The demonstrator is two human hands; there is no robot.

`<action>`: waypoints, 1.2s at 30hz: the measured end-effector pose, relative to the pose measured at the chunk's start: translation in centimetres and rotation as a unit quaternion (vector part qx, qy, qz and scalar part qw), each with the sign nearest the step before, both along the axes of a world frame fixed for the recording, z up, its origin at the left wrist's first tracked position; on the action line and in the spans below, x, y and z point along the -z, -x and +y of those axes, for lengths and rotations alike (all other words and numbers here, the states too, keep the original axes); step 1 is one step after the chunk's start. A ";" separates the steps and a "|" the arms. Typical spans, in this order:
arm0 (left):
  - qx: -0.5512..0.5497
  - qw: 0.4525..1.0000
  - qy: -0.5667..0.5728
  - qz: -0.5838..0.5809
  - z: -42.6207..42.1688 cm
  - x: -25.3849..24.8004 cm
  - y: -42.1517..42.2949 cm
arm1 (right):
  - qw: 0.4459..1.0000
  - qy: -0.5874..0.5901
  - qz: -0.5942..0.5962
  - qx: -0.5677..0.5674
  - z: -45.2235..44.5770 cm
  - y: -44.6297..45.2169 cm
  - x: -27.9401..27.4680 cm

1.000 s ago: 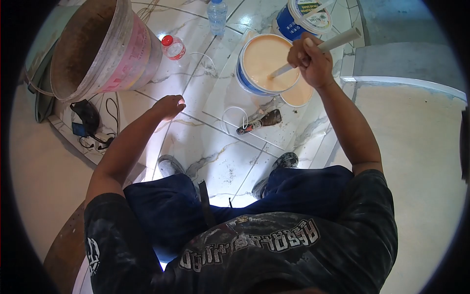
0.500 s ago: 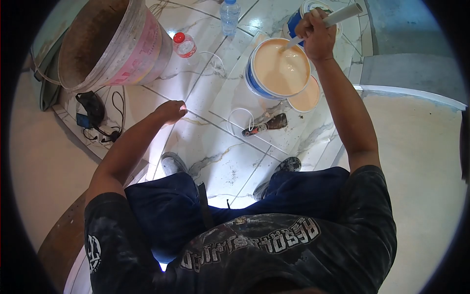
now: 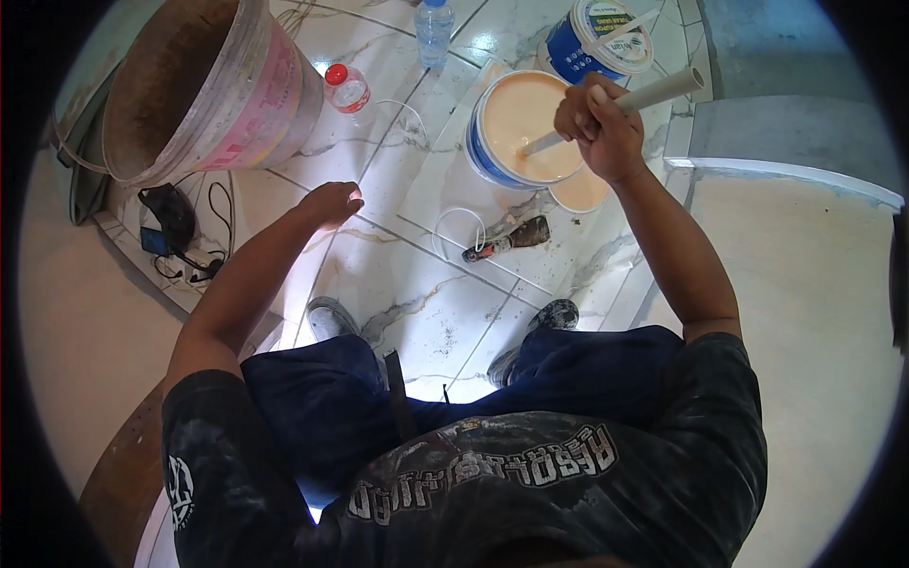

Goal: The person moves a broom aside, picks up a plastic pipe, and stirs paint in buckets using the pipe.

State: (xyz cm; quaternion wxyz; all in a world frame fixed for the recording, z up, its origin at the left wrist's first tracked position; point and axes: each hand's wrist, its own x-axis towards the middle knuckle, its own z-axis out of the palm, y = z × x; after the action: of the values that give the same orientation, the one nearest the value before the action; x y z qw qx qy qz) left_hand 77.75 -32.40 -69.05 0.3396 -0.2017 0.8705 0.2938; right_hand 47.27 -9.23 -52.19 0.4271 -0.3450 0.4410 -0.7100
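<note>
My right hand (image 3: pixel 606 131) is wrapped round a white plastic pipe (image 3: pixel 666 88). The pipe slants down to the left, its lower end dipping into peach-coloured paint (image 3: pixel 516 106). A blue and white bucket (image 3: pixel 476 156) holds this paint and stands on the tiles. Beside its lower right side lies a round peach-coated lid (image 3: pixel 582 196), partly hidden by the bucket. Over the floor to the left, my left hand (image 3: pixel 331 205) is closed with fingers curled, apart from any object. Between my feet and the bucket lies a dirty putty knife (image 3: pixel 508 239).
A large grimy bucket (image 3: pixel 275 114) stands at the left, near a red-capped bottle (image 3: pixel 347 93). Further back are a clear water bottle (image 3: pixel 434 38) and a second blue bucket (image 3: pixel 568 52). A black pouch with cables (image 3: pixel 170 218) lies at left. A white ring (image 3: pixel 459 234) touches the putty knife.
My right hand has come lower and nearer, and the pipe's dipping end has shifted left and toward me in the paint. The second bucket is now more exposed. My left hand stays closed.
</note>
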 end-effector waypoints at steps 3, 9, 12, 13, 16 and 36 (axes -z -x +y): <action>-0.002 1.000 -0.001 0.000 0.0 -0.1 0.2 | 0.998 -0.020 0.051 0.030 1.0 1.5 -0.1; -0.025 0.999 0.005 0.024 0.5 0.5 -0.6 | 0.987 -0.029 0.109 0.118 0.0 4.4 -0.3; -0.025 1.000 0.005 0.018 0.4 0.4 -1.7 | 0.975 -0.015 0.132 0.180 -1.7 5.2 -0.3; -0.023 1.000 0.002 0.017 0.5 0.5 -2.1 | 0.975 -0.013 0.130 0.178 -2.4 5.3 -0.2; -0.020 1.000 0.014 -0.002 0.6 0.3 -2.7 | 0.975 0.004 0.108 0.196 -4.3 4.7 -0.3; 0.003 1.000 0.000 0.002 0.1 -0.7 0.1 | 0.995 -0.036 0.055 0.075 0.6 2.3 -0.5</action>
State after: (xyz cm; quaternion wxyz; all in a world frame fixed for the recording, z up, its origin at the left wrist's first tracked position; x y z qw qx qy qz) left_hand 77.66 -32.28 -68.40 0.3388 -0.1983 0.8718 0.2931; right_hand 45.01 -8.62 -51.71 0.3597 -0.3339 0.5138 -0.7037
